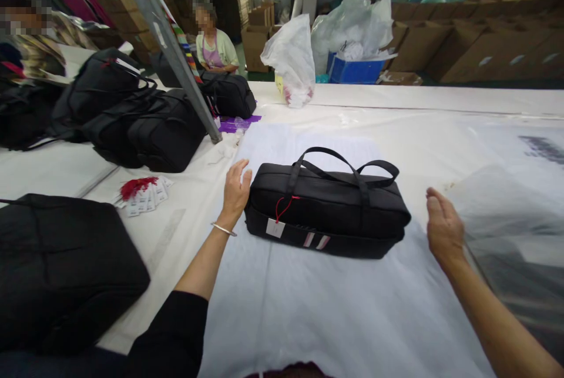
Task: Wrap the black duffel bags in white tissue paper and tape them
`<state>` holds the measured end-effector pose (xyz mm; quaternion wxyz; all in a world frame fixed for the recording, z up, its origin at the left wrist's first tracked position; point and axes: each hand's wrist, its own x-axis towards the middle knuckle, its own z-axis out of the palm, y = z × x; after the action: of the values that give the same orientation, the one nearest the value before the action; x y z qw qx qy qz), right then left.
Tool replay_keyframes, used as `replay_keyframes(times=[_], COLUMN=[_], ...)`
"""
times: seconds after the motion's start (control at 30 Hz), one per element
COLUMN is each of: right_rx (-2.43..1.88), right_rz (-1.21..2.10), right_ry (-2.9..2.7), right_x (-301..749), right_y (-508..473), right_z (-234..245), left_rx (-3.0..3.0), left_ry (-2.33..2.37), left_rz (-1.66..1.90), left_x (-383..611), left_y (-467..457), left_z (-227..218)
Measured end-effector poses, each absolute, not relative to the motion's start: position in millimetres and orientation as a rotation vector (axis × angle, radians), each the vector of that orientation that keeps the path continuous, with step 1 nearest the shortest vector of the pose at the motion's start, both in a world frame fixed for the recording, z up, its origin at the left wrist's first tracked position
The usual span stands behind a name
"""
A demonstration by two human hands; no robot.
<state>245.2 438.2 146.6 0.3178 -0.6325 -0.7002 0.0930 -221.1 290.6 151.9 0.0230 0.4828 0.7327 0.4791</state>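
A black duffel bag (328, 204) with two handles lies on a white sheet (308, 307) on the table. A white tag (275, 228) on a red cord hangs from its front. My left hand (235, 190) is open, fingers spread, touching the bag's left end. A thin bracelet sits on that wrist. My right hand (443, 225) hovers open just right of the bag, not touching it, next to a clear plastic sheet (506, 219).
Another black bag (57, 272) lies at the near left. A bundle of white tags with red cords (143, 193) sits beside it. Several black bags (132, 119) are piled at the far left by a slanted metal post (185, 66). A person (214, 43) sits behind the table. White plastic sacks (293, 60) and cardboard boxes stand at the back.
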Motion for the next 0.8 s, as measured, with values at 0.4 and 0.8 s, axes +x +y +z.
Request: replay_keyframes(times=[0.4,0.8], right_rx=[-1.134,-1.370], right_rz=[-0.155,-0.465], right_ry=[-2.350,-3.020], right_x=[100.5,54.0], right_y=[410.8,446.2], right_z=[211.4,247.8], left_rx=[2.742,2.875], left_ry=[1.675,1.547], left_rz=[0.573,0.419], left_x=[-106.9,-52.5], left_y=[372.7,301.3], left_z=[193.6,208.8])
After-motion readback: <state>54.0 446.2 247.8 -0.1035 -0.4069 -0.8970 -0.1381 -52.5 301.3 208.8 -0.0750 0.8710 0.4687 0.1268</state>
